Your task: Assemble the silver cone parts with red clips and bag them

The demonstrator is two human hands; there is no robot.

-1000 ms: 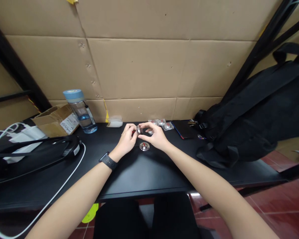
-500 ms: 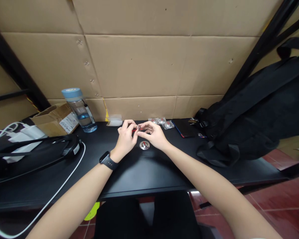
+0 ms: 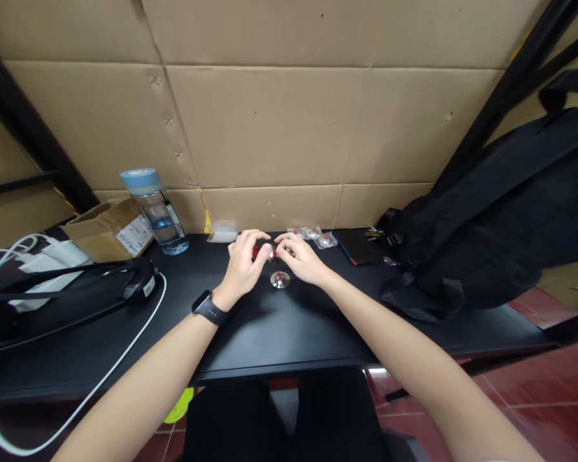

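Both hands meet above the middle of the black desk (image 3: 279,327). My left hand (image 3: 243,264), with a black watch (image 3: 210,309) on its wrist, pinches a small red part (image 3: 255,253). My right hand (image 3: 301,258) pinches a small shiny metal piece (image 3: 272,255) against that red part. Just below the fingers, a round silver metal disc with a red centre (image 3: 280,280) lies flat on the desk. Behind the right hand lie several small clear packets (image 3: 316,237) with red and silver pieces inside.
A water bottle with a blue lid (image 3: 155,212) and an open cardboard box (image 3: 106,228) stand at the back left. A black strap bag (image 3: 62,292) and white cable (image 3: 101,378) lie left. A black backpack (image 3: 491,224) fills the right. A dark phone (image 3: 359,248) lies near it. Cardboard (image 3: 279,122) lines the wall.
The round shiny piece held up between both hands a second ago has been turned and drawn in; the fingers are now closer together and the red part shows in the left hand.
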